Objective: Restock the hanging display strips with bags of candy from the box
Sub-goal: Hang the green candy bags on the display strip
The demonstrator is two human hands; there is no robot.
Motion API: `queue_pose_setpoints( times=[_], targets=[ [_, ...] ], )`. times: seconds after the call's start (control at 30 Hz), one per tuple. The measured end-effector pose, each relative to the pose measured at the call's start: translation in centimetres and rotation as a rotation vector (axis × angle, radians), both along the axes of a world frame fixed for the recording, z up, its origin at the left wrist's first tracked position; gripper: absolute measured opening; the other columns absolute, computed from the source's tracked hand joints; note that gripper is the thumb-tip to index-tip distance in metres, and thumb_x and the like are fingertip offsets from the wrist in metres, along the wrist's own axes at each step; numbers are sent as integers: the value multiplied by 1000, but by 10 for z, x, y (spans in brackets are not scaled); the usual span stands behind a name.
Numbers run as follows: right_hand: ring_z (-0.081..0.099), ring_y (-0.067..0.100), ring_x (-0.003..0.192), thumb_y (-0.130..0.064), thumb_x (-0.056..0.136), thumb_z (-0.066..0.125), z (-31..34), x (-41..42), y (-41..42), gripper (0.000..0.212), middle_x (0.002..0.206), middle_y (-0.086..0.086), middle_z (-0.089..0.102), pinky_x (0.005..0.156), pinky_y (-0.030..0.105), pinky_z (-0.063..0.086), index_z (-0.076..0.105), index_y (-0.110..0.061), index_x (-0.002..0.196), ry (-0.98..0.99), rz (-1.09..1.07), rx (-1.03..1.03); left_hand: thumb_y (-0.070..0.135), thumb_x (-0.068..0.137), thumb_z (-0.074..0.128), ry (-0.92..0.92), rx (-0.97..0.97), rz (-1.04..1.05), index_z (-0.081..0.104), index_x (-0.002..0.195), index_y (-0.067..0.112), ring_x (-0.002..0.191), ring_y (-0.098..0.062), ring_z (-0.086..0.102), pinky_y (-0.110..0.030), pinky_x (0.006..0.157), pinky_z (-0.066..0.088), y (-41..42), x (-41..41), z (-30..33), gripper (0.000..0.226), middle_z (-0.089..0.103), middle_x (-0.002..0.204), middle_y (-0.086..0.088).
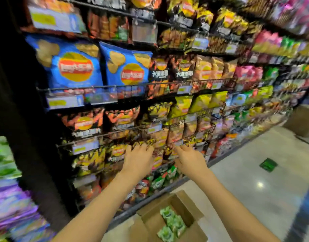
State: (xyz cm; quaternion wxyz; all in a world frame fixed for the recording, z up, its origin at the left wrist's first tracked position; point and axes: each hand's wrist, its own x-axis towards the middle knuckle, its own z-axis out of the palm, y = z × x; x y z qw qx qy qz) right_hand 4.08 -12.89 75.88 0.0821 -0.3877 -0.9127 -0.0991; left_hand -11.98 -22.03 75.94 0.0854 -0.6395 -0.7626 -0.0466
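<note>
An open cardboard box (150, 222) stands on the floor below my arms, with several green and white candy bags (172, 224) inside. Both arms reach forward to the snack shelves. My left hand (138, 159) rests with curled fingers on the top of a black and yellow chip bag (143, 143) on a lower shelf. My right hand (188, 158) touches the wire rail and bags just to the right, fingers bent. More green candy bags (159, 180) sit on the bottom shelf below my hands. The picture is blurred, so the exact grip is unclear.
Wire shelves of chip bags fill the wall, with large blue bags (71, 67) at upper left. Price tags (64, 102) hang on the rails. A pale tiled floor (254, 180) runs to the right with a green marker (268, 164). Another cardboard box (305, 119) stands far right.
</note>
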Motion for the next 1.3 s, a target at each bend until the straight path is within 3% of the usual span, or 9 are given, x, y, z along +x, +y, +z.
queue_pose_setpoints(
  times=[0.07, 0.2, 0.33, 0.57, 0.7, 0.93, 1.17, 1.3],
  targets=[
    [63, 25, 82, -27, 86, 65, -10, 21, 13, 38, 98, 9, 63, 51, 29, 43, 57, -11, 119, -16, -18, 17, 30, 98, 36, -14, -29, 6, 42, 131, 15, 119, -26, 48, -46, 99, 34, 13, 20, -12, 36, 51, 128, -6],
    [57, 27, 106, -27, 96, 44, -44, 53, 41, 38, 121, 6, 55, 74, 33, 47, 44, -16, 132, -52, -54, -145, 30, 97, 37, -51, -85, -1, 42, 132, 16, 116, -26, 50, -43, 96, 33, 41, 47, -36, 38, 52, 126, -6],
    [58, 25, 103, -25, 96, 44, -75, 73, 66, 29, 118, 3, 56, 74, 32, 46, 49, -17, 123, -55, -96, -228, 30, 97, 40, -73, -162, 11, 37, 137, 15, 118, -26, 49, -42, 97, 33, 70, 64, -63, 43, 50, 131, -7],
    [56, 26, 112, -28, 96, 44, -128, 89, 123, 37, 129, 3, 51, 85, 36, 48, 43, -19, 132, -146, -141, -382, 27, 97, 37, -111, -288, 14, 44, 128, 15, 114, -27, 52, -44, 98, 33, 123, 77, -115, 34, 53, 126, -8],
    [56, 26, 110, -27, 96, 41, -161, 90, 154, 35, 125, 5, 53, 84, 35, 47, 44, -18, 130, -165, -135, -480, 28, 97, 36, -133, -380, 2, 35, 138, 15, 115, -27, 52, -42, 96, 36, 159, 76, -146, 43, 50, 129, -7],
    [60, 27, 101, -27, 97, 38, -204, 86, 202, 34, 120, 6, 56, 77, 33, 48, 47, -15, 127, -222, -138, -573, 25, 98, 36, -229, -477, 42, 42, 130, 15, 114, -25, 52, -41, 96, 36, 207, 85, -191, 34, 52, 127, -5],
    [58, 29, 106, -24, 95, 44, -240, 88, 251, 38, 119, 8, 55, 83, 35, 48, 42, -17, 132, -368, -72, -714, 25, 98, 33, -317, -621, 201, 33, 138, 14, 122, -26, 45, -43, 103, 31, 236, 98, -235, 41, 39, 141, -8],
    [56, 29, 109, -24, 96, 42, -259, 82, 282, 36, 122, 8, 53, 85, 35, 46, 42, -16, 131, -468, 22, -717, 23, 95, 40, -381, -634, 377, 42, 132, 12, 120, -27, 48, -39, 99, 36, 247, 107, -261, 38, 48, 133, -7]
  ],
)
